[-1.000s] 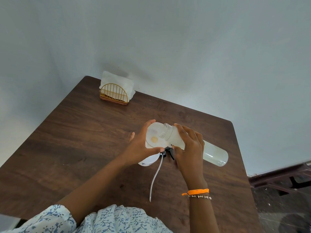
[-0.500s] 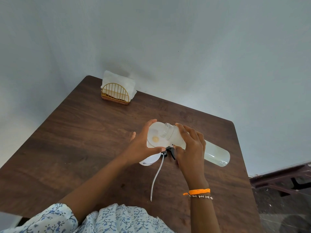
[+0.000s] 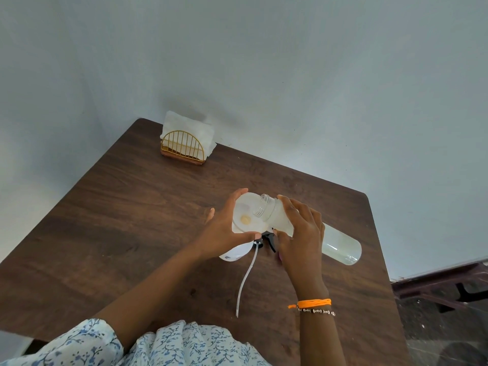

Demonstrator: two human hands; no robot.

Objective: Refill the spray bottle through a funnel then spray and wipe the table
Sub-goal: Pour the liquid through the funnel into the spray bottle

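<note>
- Spray bottle (image 3: 236, 250): white body at centre frame, below the left hand and largely hidden by it; only its lower side shows.
- Funnel (image 3: 244, 216): translucent, held over the bottle, broad mouth facing the camera, a yellowish patch at its throat. Whether the spout sits inside the bottle's neck cannot be told.
- Left hand (image 3: 221, 236): closed around the funnel's rim, thumb on the near edge, fingers over the far edge.
- Right hand (image 3: 301, 233): clamped on the neck end of a clear refill bottle (image 3: 335, 244), which lies tilted with its open threaded mouth at the funnel's rim and its base toward the right of the frame.
- Spray head (image 3: 268, 237): black, off the bottle, resting on the table (image 3: 126, 212) between the hands, its dip tube (image 3: 245, 281) trailing toward the lower centre.
- Judgement on the step in hand: pouring. Keep the funnel level and seated, raise the refill bottle's base gradually, and hold its mouth inside the rim to avoid spilling.
- Count: two bottles, one funnel, one spray head with one tube, one napkin holder (image 3: 183, 147) at upper left holding white napkins, two wristbands on the right wrist.
</note>
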